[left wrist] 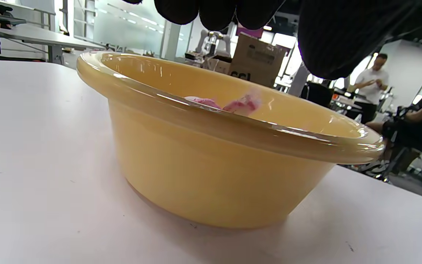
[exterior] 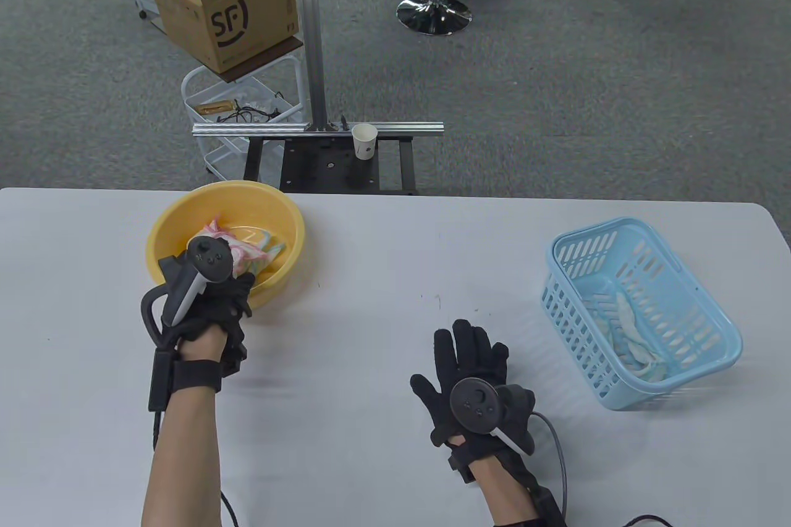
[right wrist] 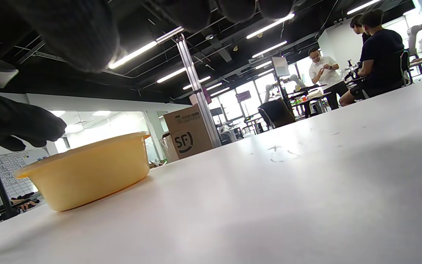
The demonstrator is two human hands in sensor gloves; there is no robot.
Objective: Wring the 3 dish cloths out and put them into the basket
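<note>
Table view: the left hand (exterior: pixel 207 304) hovers at the yellow basin's (exterior: pixel 162 230) near rim, likely reaching for the cloths (exterior: pixel 250 246) inside — whether its fingers clasp anything, I cannot tell. Right hand (exterior: pixel 473 375) lies flat, fingers spread. One wrung cloth (exterior: pixel 633 329) sits in the blue basket (exterior: pixel 710 317).

Left wrist view: pink cloth (left wrist: pixel 240 105) peeks over the rim — count unclear.

Right wrist view: one basin, no cloth visible.

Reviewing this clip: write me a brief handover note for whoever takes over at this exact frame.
Left hand: at the near rim of the yellow basin, fingers hidden, so its grip cannot be told.
Right hand: open over bare table, holding nothing.
Cloths in the basin: pink and pastel, a heap; count unclear.
Blue basket: at the right, holding pale cloth, one or more.
Done: some cloth is in the basket.
Left: wring out the basin cloths and put them in the basket.
</note>
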